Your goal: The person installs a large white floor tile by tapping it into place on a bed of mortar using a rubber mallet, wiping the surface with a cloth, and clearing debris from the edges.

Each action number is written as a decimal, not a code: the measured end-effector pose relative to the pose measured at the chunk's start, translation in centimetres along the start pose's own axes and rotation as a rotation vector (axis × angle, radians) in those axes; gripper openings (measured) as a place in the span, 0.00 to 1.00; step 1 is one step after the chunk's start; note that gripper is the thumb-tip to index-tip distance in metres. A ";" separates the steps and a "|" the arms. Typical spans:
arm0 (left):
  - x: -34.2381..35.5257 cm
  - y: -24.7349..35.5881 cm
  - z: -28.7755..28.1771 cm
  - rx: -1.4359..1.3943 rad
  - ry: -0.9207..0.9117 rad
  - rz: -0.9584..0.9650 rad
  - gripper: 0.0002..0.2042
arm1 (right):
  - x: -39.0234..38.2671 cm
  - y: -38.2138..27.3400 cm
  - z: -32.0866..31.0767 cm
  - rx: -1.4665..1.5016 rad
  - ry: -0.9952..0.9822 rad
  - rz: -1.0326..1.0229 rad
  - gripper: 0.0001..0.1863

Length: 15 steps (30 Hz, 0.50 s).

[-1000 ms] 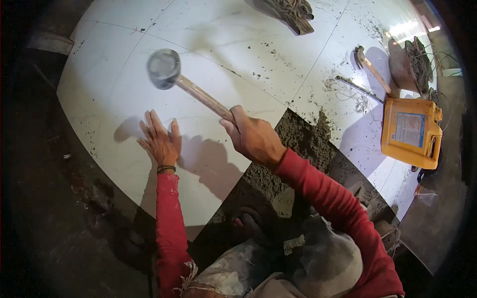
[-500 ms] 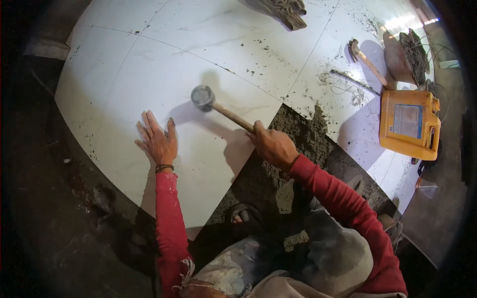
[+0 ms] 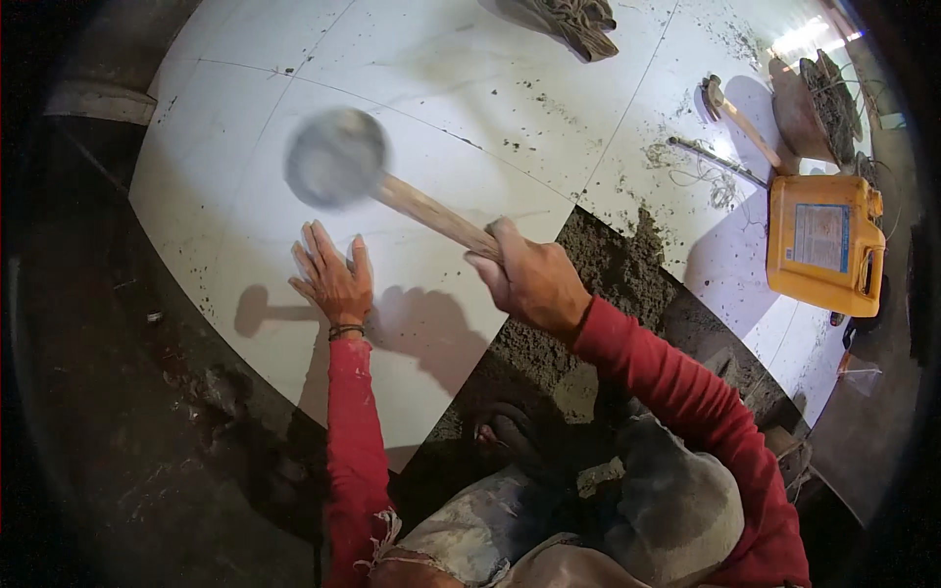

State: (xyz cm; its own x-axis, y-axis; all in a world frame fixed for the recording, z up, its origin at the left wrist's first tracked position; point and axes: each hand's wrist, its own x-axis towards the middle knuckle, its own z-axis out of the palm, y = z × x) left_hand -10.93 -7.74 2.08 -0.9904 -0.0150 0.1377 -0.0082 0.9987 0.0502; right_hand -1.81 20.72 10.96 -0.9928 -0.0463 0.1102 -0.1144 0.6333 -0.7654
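My right hand (image 3: 539, 279) grips the wooden handle of a rubber mallet (image 3: 338, 159) near its end. The dark round mallet head is raised above the floor and smeared by motion; its shadow falls on the tile to the left of my left wrist. Flat on a large white floor tile (image 3: 412, 392) lies my left hand (image 3: 335, 279), fingers stretched out, holding nothing. A dark band circles that wrist. Beside the tile's right edge is a bed of wet grey mortar (image 3: 603, 269), partly under my right forearm.
At the right stands a yellow jerrycan (image 3: 818, 245). Behind it are a claw hammer (image 3: 740, 118), a dark rod (image 3: 720, 162) and a pan of mortar (image 3: 818, 108). A crumpled cloth (image 3: 578, 24) lies at the far edge. Dark rough floor (image 3: 147, 392) borders the tiles on the left.
The mallet has risen from near the tile toward the camera, its head now looking larger and farther left. My left hand stays flat on the tile. The whole view has shifted slightly.
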 end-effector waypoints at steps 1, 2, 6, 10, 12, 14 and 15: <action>0.2 0.3 -0.1 -0.002 0.004 0.004 0.37 | -0.1 1.0 0.2 0.048 -0.010 0.024 0.17; 0.3 0.9 -0.3 0.014 -0.023 0.001 0.37 | 0.1 2.5 0.2 -0.018 -0.077 0.051 0.17; 0.7 0.8 -0.4 -0.015 -0.026 0.004 0.37 | 0.1 1.4 -0.1 -0.032 -0.115 0.148 0.16; 0.1 -0.5 0.5 0.013 -0.051 -0.023 0.39 | -1.7 0.5 -1.2 0.029 -0.009 -0.046 0.17; 0.1 1.3 0.0 -0.026 -0.083 -0.011 0.39 | -4.1 4.4 -0.8 -0.124 -0.163 0.104 0.17; 0.4 1.8 -0.5 -0.014 -0.096 -0.041 0.39 | -4.6 4.8 -0.8 -0.142 -0.250 0.165 0.16; 0.6 0.9 0.7 -0.015 -0.097 -0.032 0.39 | -5.4 4.7 -0.9 -0.142 -0.243 0.172 0.16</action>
State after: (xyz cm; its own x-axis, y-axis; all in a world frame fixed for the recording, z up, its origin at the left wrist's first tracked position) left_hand -11.66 -6.78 1.51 -0.9984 -0.0414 0.0394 -0.0387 0.9970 0.0678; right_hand 3.04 24.68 7.36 -0.9782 -0.1018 -0.1808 0.0444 0.7485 -0.6617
